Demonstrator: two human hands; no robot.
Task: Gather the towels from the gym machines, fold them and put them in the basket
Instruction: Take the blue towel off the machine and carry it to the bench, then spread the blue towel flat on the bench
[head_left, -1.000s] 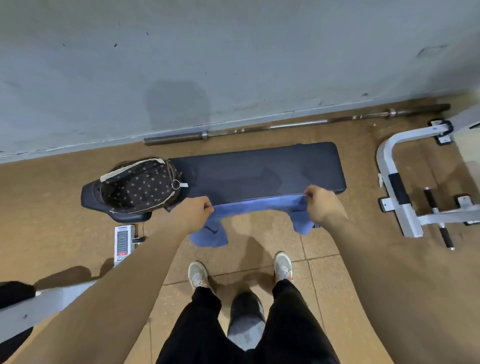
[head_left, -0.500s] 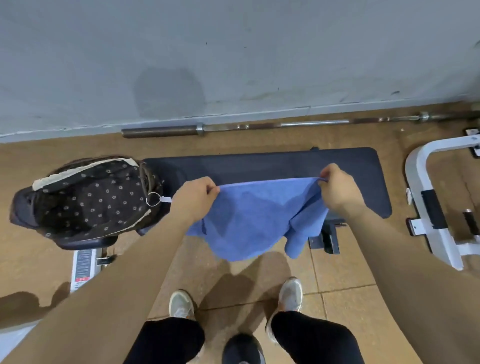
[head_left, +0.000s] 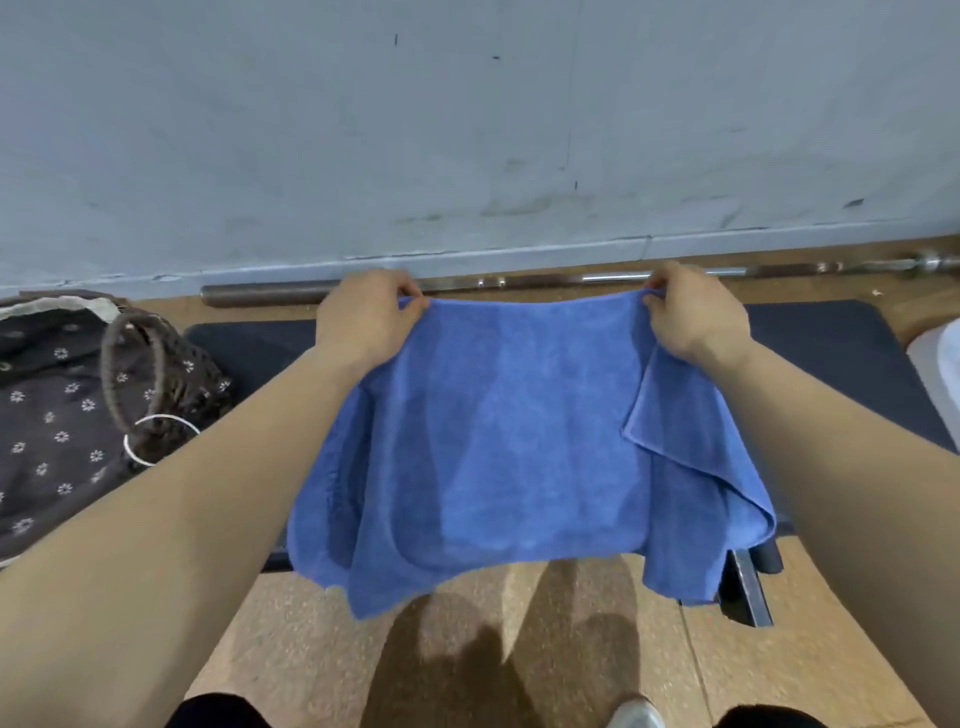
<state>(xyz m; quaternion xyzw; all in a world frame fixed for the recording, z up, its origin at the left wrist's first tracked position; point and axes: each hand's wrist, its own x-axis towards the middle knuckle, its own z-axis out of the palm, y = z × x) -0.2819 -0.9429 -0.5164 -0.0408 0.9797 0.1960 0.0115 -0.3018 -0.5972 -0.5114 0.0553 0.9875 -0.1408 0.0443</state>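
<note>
I'm on the folding step: my left hand (head_left: 363, 317) and right hand (head_left: 696, 317) each pinch a top corner of the one soft blue terry towel (head_left: 493, 441), hanging spread above the one black padded bench (head_left: 831, 353). Next, I reckon, it needs laying flat and halving, then dropping into the one brown woven flower-lined basket (head_left: 52, 415) on my left

Pale grey wall (head_left: 467, 130) across the whole top, scuffed, flecked with small dark marks. Lighter skirting strip (head_left: 519, 254) at its foot. Down on the floor, tight along that strip, a steel barbell (head_left: 519, 282). Nearer, a dark padded bench (head_left: 831, 353), black metal leg (head_left: 750, 592) under its right end. Tan speckled floor tiles (head_left: 291, 623) below, soft shadows (head_left: 493, 649) pooling near the bottom edge.
</note>
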